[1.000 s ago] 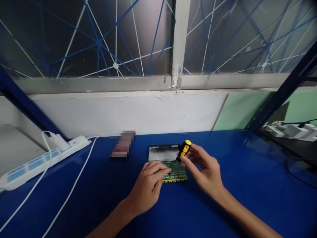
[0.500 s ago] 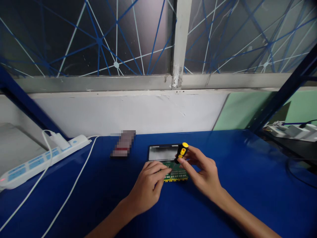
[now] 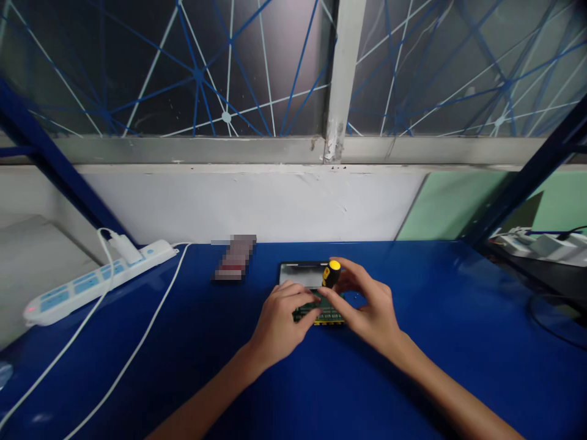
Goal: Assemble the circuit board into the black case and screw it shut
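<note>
My right hand (image 3: 371, 302) holds a small screwdriver (image 3: 331, 274) with a yellow and black handle between thumb and fingers. Its handle leans over a green circuit board (image 3: 328, 313) with a yellow strip along the near edge; the shaft and tip are hidden. My left hand (image 3: 284, 318) rests over the left part of the board, its thumb and forefinger brought close together near the middle. What sits between those fingertips is too small to tell. Behind the board lies a black-framed case part (image 3: 300, 275) with a grey, shiny inside.
A white power strip (image 3: 101, 284) with a plug and white cables (image 3: 151, 324) stretches along the left. A blurred-out flat object (image 3: 235, 260) lies behind my left hand. Tiny bright specks (image 3: 356, 296) show beside my right hand on the blue table (image 3: 440, 318). Pale adapters (image 3: 550, 247) sit far right.
The screwdriver handle has tipped more upright and lowered slightly. My left thumb and forefinger have shifted at the board's middle. The whole view has moved a little.
</note>
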The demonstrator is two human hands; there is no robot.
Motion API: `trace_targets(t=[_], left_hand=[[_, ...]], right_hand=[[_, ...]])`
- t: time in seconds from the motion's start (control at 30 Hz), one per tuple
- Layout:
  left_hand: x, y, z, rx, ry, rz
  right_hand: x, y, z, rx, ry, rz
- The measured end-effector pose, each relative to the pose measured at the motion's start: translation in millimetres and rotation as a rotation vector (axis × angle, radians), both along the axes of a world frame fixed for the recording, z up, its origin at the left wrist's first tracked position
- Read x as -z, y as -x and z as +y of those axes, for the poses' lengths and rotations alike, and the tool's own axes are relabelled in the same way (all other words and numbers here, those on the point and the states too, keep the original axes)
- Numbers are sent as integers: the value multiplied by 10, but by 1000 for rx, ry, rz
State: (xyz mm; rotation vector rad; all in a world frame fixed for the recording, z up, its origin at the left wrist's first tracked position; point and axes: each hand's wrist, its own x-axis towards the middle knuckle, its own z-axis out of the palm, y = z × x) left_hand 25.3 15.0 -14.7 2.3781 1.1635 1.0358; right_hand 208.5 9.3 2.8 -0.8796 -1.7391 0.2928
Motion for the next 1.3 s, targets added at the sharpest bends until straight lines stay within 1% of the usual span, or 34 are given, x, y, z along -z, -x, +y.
trace_targets(t=[0.13,0.23,0.43,0.53,0.63,0.73,0.87,0.93,1.03,1.13,1.3], left_hand=[[-24,-59,25,-43,7,9],[-51,-86,40,-51,1,20],[-50,-81,88,27,2,3],[-36,-61,108,46,29,-20],[-25,-37,111,76,58,-25],[-9,-22,100,99,61,-18],[26,-20,96,84,49,-12],[40,-21,100,69,46,-20],[44,-20,106,85,29,-58],[33,-14,109,109,12,-62],[7,4,115,136,38,31]], right_hand=[[-41,5,56,28,-10,-47],[-54,-14,92,11,11,-92],[-119,-37,168,28,13,-211],[-165,-34,177,-7,25,-259],[-170,-24,139,-82,63,-256],[-120,-11,85,-118,93,-218],[-22,-4,51,-85,69,-132],[18,-7,52,-45,59,-111],[52,-16,57,-5,55,-109],[43,-29,47,-20,79,-127],[-32,-50,6,-110,172,-121]])
